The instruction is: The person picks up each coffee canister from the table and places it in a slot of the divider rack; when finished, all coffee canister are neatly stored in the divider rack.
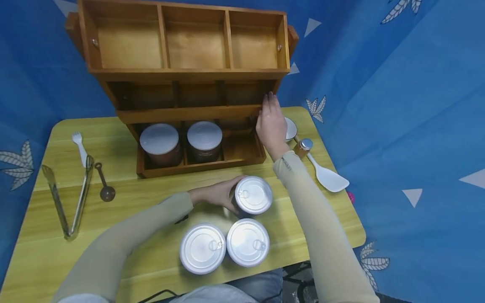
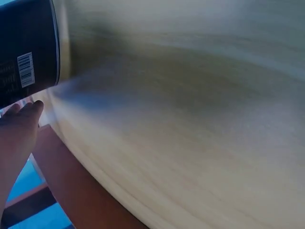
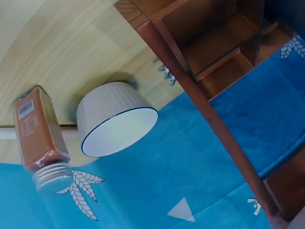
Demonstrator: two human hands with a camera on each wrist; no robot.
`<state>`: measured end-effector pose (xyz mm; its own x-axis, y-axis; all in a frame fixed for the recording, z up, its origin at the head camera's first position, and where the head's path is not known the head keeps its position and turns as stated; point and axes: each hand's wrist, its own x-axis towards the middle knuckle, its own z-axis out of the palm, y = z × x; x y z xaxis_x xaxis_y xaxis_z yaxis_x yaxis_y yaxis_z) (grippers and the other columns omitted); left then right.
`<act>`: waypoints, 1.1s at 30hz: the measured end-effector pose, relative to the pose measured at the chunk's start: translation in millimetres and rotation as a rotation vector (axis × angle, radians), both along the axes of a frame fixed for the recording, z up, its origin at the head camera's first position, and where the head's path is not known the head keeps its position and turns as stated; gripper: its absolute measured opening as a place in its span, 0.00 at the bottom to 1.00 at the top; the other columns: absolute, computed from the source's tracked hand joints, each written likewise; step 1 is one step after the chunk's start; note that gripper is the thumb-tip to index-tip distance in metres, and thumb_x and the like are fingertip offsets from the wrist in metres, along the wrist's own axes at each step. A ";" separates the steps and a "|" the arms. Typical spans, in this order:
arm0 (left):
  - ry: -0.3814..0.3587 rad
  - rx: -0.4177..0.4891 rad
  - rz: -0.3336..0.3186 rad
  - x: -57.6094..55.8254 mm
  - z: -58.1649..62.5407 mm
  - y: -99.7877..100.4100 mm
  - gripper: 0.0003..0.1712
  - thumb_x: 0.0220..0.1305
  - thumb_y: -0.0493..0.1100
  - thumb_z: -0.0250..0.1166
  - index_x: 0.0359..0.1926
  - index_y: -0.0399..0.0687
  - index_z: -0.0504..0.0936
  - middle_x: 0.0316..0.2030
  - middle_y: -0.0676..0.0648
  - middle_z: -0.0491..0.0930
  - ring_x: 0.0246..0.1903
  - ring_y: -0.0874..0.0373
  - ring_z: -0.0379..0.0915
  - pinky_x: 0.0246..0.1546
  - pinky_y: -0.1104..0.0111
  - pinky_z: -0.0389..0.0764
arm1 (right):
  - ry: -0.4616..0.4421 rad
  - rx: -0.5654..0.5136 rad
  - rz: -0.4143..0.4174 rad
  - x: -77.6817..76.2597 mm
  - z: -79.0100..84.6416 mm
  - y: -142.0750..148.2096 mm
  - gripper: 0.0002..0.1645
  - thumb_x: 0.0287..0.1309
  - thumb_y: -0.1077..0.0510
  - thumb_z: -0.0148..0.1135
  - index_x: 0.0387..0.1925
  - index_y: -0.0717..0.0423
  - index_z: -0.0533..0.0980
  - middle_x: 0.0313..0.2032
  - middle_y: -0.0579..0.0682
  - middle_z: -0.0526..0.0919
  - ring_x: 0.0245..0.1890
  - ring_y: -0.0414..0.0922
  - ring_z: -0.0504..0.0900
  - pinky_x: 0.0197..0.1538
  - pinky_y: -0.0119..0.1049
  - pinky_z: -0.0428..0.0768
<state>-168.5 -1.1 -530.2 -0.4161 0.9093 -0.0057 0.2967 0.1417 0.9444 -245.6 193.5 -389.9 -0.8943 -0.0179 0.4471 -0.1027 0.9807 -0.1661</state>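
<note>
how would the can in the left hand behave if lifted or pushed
The can looks stiff, with a clean round rim, so it probably won't squash much. Its surface looks smooth, so it might slip or turn in the left hand if the grip is loose. Being round, it would likely roll if tipped over.

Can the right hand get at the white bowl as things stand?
Probably yes: the right hand, at the wooden rack, is close to the white bowl, with nothing visible between them.
</note>
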 end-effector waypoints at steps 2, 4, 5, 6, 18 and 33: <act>-0.028 0.043 -0.025 -0.4 -2.2 2.7 0.68 0.36 0.36 0.83 0.75 0.43 0.50 0.70 0.41 0.65 0.72 0.47 0.58 0.77 0.56 0.52 | 0.002 0.000 0.001 -0.8 -0.1 -0.5 0.28 0.73 0.59 0.43 0.70 0.66 0.63 0.71 0.62 0.65 0.73 0.55 0.64 0.72 0.44 0.69; -0.044 0.066 -0.037 -0.1 -5.4 3.9 0.67 0.37 0.35 0.82 0.75 0.41 0.50 0.69 0.40 0.65 0.71 0.47 0.58 0.77 0.56 0.52 | -0.003 0.000 0.004 -0.9 0.1 -1.2 0.28 0.72 0.60 0.44 0.70 0.67 0.63 0.71 0.62 0.65 0.73 0.55 0.64 0.72 0.45 0.69; -0.046 0.075 -0.042 0.1 -7.3 4.5 0.67 0.37 0.35 0.82 0.75 0.41 0.50 0.69 0.39 0.65 0.72 0.47 0.58 0.78 0.56 0.51 | -0.007 0.001 0.005 -0.6 0.2 -1.5 0.28 0.72 0.60 0.44 0.70 0.67 0.63 0.71 0.62 0.65 0.73 0.55 0.64 0.72 0.45 0.69; -0.051 0.079 -0.041 0.4 -8.6 4.3 0.67 0.37 0.35 0.82 0.74 0.40 0.50 0.69 0.39 0.65 0.71 0.47 0.58 0.78 0.55 0.51 | -0.012 0.002 0.011 -0.9 0.2 -2.5 0.28 0.72 0.59 0.44 0.70 0.67 0.62 0.71 0.62 0.65 0.73 0.55 0.64 0.72 0.45 0.69; -0.042 0.105 0.060 5.0 -17.2 3.6 0.67 0.32 0.36 0.84 0.74 0.45 0.55 0.67 0.44 0.70 0.69 0.51 0.63 0.76 0.58 0.56 | -0.041 0.010 0.022 -7.3 -3.4 -7.1 0.29 0.73 0.58 0.43 0.71 0.65 0.61 0.72 0.61 0.63 0.73 0.54 0.62 0.72 0.45 0.69; 0.003 0.112 0.650 -8.6 18.6 -0.6 0.65 0.37 0.36 0.83 0.73 0.42 0.52 0.67 0.39 0.64 0.67 0.44 0.63 0.72 0.50 0.61 | -0.054 0.006 0.029 -6.3 -0.8 -5.8 0.29 0.72 0.59 0.46 0.71 0.64 0.62 0.72 0.61 0.64 0.73 0.54 0.63 0.71 0.45 0.70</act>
<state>-177.1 -1.7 -511.6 -0.8804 0.4681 0.0765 0.1869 0.1940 0.9630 -251.9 187.6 -390.6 -0.9164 -0.0466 0.3976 -0.1219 0.9785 -0.1663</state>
